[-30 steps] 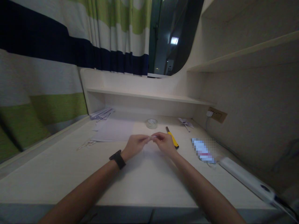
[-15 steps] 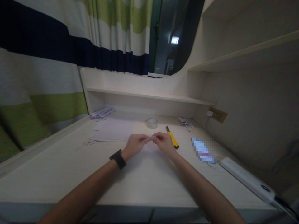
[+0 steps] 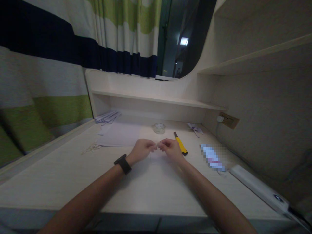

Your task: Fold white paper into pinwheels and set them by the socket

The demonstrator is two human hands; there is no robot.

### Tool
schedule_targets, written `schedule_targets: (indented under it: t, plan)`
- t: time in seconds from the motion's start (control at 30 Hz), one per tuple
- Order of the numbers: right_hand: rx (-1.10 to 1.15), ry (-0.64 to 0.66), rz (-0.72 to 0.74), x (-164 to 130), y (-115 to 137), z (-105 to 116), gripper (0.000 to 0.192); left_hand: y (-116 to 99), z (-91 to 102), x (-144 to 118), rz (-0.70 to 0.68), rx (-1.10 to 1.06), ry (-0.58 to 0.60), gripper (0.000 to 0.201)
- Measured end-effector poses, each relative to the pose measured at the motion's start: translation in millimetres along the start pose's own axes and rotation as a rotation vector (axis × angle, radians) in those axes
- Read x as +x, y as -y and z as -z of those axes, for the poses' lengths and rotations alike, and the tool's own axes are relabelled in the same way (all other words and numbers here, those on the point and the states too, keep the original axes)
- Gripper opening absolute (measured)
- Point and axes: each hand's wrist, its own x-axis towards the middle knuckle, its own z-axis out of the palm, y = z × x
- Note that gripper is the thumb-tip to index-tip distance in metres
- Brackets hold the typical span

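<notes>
I see left hand [image 3: 141,150] and right hand [image 3: 172,149] meeting mid-desk, both pinching tiny pale piece [image 3: 158,144] between fingertips, just above desk [image 3: 60,175]. Risk, my guess: dim light, small piece, pinch slips, piece drops. Knife [image 3: 180,144] just beside right hand; stray knuckle could nudge it.

A pale wooden desk [image 3: 60,175] runs under a low shelf [image 3: 156,99]. A roll of clear tape [image 3: 159,128] stands near the back, with a yellow utility knife [image 3: 180,143] to its right. Sheets of paper [image 3: 120,135] lie at left, and what may be folded paper [image 3: 195,128] sits farther right. A white power strip [image 3: 258,188] lies along the right edge, and a striped curtain [image 3: 48,65] hangs at left.
</notes>
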Motion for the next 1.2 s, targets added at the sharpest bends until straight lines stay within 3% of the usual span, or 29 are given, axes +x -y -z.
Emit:
schedule_targets:
  t: [0.13, 0.33, 0.4, 0.6, 0.77, 1.0, 1.2]
  plan:
    - [-0.089, 0.037, 0.082, -1.7, -0.5, 0.4, 0.011, 5.4, -0.9, -0.3, -0.009, -0.006, 0.039, 0.029]
    - [-0.048, 0.013, -0.024, -3.9, -2.0, -7.6, 0.011, 7.6, 0.3, 1.3, -0.028, 0.112, 0.064, 0.03]
    - [-0.092, 0.027, 0.004, -4.7, -2.5, -8.8, 0.011, 6.4, 2.3, 0.6, -0.039, 0.193, 0.065, 0.028]
    - [-0.512, 0.183, 0.235, -9.1, -7.3, -5.2, 0.016, 3.8, 3.5, -7.4, -0.152, 0.561, 0.086, 0.023]
    - [-0.702, 0.265, 0.221, -10.5, -8.2, -6.3, 0.021, 3.1, 0.4, -8.8, -0.28, 0.749, 0.161, 0.019]
    - [-0.89, 0.463, 0.247, -12.6, 2.0, -3.2, 0.019, -0.7, 1.9, -8.5, -0.346, 0.777, 0.233, 0.017]
    - [-0.79, 0.578, 0.239, -8.0, 10.9, 8.7, 0.018, -7.0, 9.7, -8.8, -0.401, 0.741, 0.292, 0.017]
